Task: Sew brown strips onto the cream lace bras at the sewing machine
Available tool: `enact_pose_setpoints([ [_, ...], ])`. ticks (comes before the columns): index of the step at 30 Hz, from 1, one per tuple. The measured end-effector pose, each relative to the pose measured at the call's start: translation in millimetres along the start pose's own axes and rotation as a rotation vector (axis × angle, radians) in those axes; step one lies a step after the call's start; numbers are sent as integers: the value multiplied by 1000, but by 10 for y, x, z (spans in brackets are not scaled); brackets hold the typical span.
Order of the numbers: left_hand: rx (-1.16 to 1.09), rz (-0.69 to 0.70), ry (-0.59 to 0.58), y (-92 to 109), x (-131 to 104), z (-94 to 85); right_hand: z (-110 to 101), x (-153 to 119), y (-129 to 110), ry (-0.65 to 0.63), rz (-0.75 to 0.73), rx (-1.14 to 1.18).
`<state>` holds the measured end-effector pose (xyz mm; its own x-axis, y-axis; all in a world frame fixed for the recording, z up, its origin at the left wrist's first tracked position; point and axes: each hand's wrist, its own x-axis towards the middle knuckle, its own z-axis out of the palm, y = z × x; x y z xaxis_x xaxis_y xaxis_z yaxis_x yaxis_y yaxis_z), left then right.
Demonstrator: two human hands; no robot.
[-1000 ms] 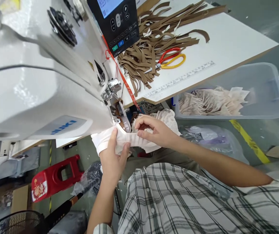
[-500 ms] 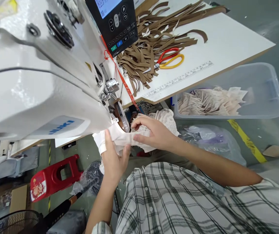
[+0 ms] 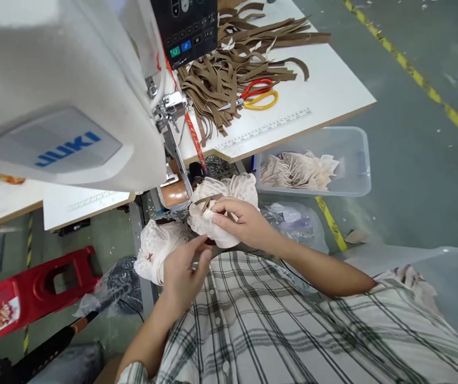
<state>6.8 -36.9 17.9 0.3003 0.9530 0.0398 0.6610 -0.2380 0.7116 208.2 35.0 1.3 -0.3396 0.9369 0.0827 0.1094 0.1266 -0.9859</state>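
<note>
A cream lace bra with moulded cups hangs below the sewing machine's narrow arm. My right hand pinches its pale edge, near a short brown strip. Left of it is a second cream lace piece with a tiny brown bow; whether it belongs to the same bra I cannot tell. My left hand overlaps that piece, thumb and fingers apart with nothing visible between them. The machine's presser foot and brown cylinder-shaped bed stand just above both hands, with no fabric on them.
Brown fabric strips and red-and-yellow-handled scissors lie on the white table, which has a printed ruler. A clear bin of cream pieces stands right. The machine head fills the upper left; a red stool is lower left.
The bra has come off the machine bed, down toward my body. My left hand has let go of the pale edge and moved lower; my right hand still grips fabric. The view has shifted.
</note>
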Motion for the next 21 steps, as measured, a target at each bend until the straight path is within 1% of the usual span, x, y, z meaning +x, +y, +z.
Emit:
enact_pose_setpoints([
  [2, 83, 127, 144, -29, 89, -120, -9, -8, -33, -59, -27, -54],
  [3, 99, 203, 168, -38, 143, -169, -10, -11, -48, -86, -43, -88],
  [4, 107, 280, 142, -46, 200, -208, -10, -14, -61, -115, -62, -131],
  [5, 122, 347, 81, -57, 256, -237, -9, -16, -71, -149, -93, -187],
  [7, 186, 429, -34, -95, 348, -263, -5, -18, -76, -212, -202, -345],
  [8, 224, 456, -49, -125, 378, -261, -1, -18, -68, -226, -277, -438],
  [9, 253, 492, -27, -160, 393, -252, 5, -19, -55, -221, -358, -532],
  [11, 291, 588, 90, -231, 381, -221, 22, -22, -20, -147, -509, -686],
  [14, 351, 740, 277, -295, 309, -178, 54, -26, 23, -12, -671, -766],
  [17, 412, 799, 397, -287, 256, -175, 83, -20, 23, 53, -769, -731],
  [21, 428, 832, 446, -243, 254, -207, 112, 2, -6, 75, -809, -701],
])
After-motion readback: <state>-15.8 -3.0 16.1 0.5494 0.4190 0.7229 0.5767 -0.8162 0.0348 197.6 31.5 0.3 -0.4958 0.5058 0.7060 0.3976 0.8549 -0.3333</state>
